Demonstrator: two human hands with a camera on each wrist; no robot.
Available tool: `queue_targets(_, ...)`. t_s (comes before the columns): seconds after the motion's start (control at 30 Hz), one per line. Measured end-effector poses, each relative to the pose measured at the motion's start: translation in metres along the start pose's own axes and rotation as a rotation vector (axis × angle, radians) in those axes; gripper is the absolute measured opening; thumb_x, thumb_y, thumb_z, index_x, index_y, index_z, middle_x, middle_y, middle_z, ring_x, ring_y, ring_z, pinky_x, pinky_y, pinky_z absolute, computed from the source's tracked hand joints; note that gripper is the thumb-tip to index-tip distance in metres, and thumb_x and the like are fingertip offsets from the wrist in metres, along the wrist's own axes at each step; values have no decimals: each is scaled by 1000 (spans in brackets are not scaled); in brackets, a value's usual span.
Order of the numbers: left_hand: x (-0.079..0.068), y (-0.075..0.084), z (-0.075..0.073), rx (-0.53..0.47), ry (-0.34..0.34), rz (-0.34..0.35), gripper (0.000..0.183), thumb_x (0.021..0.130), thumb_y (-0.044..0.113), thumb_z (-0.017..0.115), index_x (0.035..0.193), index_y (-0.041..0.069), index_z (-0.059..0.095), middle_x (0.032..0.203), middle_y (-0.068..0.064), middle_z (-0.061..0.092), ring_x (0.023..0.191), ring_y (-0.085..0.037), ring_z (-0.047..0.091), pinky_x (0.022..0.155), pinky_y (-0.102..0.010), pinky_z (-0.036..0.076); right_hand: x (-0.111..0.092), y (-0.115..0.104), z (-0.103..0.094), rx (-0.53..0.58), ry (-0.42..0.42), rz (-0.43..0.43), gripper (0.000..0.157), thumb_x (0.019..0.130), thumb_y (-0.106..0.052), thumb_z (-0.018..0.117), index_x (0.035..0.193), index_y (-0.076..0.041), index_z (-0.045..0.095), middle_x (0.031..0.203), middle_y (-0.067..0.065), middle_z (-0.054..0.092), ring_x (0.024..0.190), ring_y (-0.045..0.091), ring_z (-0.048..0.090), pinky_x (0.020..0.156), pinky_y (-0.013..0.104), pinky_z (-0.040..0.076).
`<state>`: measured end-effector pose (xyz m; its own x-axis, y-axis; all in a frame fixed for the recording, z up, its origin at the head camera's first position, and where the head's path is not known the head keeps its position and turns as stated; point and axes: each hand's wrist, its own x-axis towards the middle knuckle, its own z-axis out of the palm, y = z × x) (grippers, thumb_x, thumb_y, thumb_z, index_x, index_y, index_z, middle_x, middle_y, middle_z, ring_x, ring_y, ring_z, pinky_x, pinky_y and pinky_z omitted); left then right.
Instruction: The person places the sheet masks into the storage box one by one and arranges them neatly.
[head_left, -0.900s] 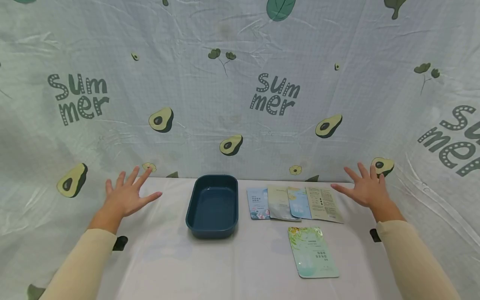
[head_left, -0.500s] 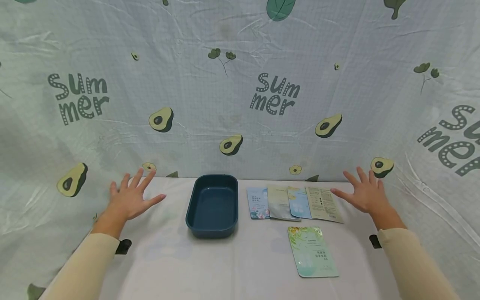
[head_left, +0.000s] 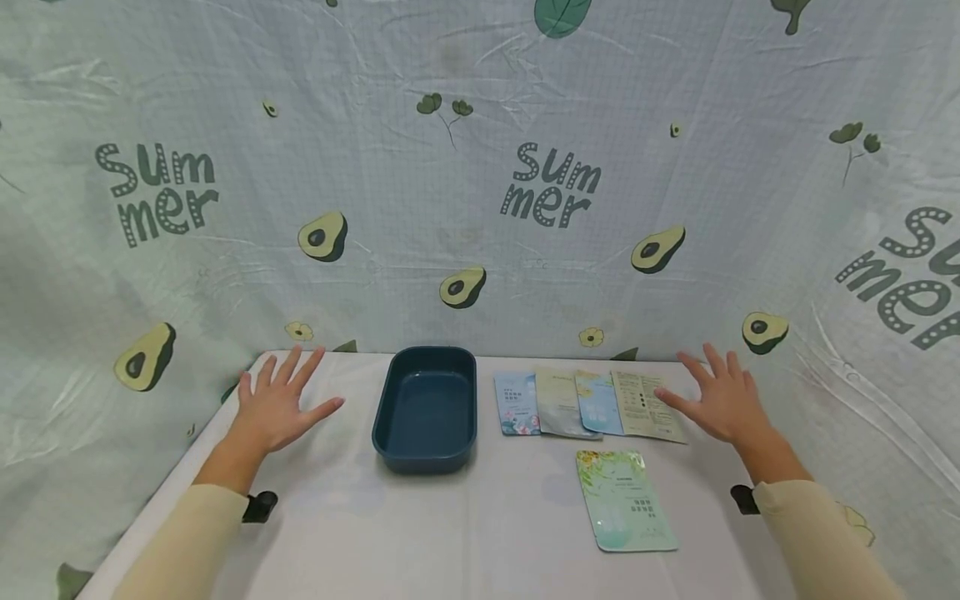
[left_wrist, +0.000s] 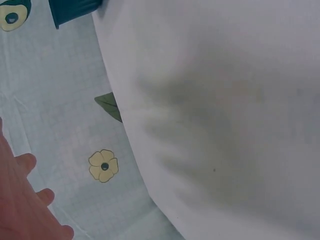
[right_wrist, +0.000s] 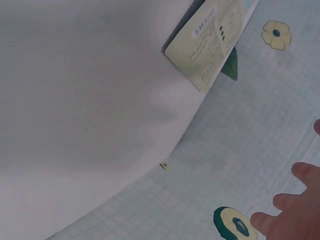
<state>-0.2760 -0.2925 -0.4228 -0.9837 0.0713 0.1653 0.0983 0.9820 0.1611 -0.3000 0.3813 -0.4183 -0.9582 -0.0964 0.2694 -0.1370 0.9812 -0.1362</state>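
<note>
My left hand [head_left: 272, 410] hovers over the left of the table with its fingers spread, holding nothing; a dark blue rectangular tub [head_left: 425, 454] stands to its right. On the other side my right hand [head_left: 723, 404] is also spread and holds nothing. Its thumb overlaps the beige printed sachet [head_left: 647, 406] in the head view. That sachet lies in an overlapping row with a blue sachet [head_left: 598, 406], a silvery-beige one [head_left: 558, 404] and a blue floral one [head_left: 517, 406]. Nearer the front lies a green face mask sachet [head_left: 626, 504].
The table [head_left: 375, 542] has a white cover. Behind it and along both sides hangs a pale curtain [head_left: 405, 217] printed with avocados and lettering. A dark wrist camera [head_left: 260, 507] sits under the left sleeve, another [head_left: 745, 499] at the right one.
My left hand has moved right and slightly down, in toward the tub. The right hand has shifted a little left, toward the sachets. Tub and sachets stay in place.
</note>
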Motion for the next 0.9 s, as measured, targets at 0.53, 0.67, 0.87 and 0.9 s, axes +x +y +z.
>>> queue_targets(0.53, -16, 24, 18, -116, 58, 63, 93, 94, 65, 55, 166, 25, 12, 169, -24, 17, 148, -60, 17, 116, -77, 13, -23, -24, 20, 127, -21, 1, 94, 89, -67, 63, 157, -7, 36, 165, 32, 15, 148, 65, 10, 111, 82, 15)
queue_targets(0.67, -21, 31, 20, -150, 62, 75, 90, 95, 62, 56, 166, 24, 14, 168, -24, 18, 148, -58, 18, 116, -77, 15, -27, -31, 25, 178, -27, -2, 92, 90, -63, 63, 158, -8, 36, 166, 31, 13, 149, 63, 10, 111, 82, 16)
queue_targets(0.87, -29, 40, 27, -210, 81, 94, 88, 96, 58, 58, 165, 23, 17, 167, -24, 22, 148, -57, 22, 114, -77, 21, -36, -43, 33, 282, -72, 18, 92, 92, -60, 64, 161, -9, 30, 168, 29, 8, 150, 59, 12, 110, 83, 18)
queue_targets(0.9, -30, 41, 29, -223, 88, 100, 88, 96, 57, 59, 165, 22, 18, 167, -24, 23, 148, -57, 23, 114, -77, 22, -38, -45, 34, 301, -85, 24, 93, 92, -60, 65, 161, -10, 29, 168, 29, 8, 150, 59, 12, 109, 83, 19)
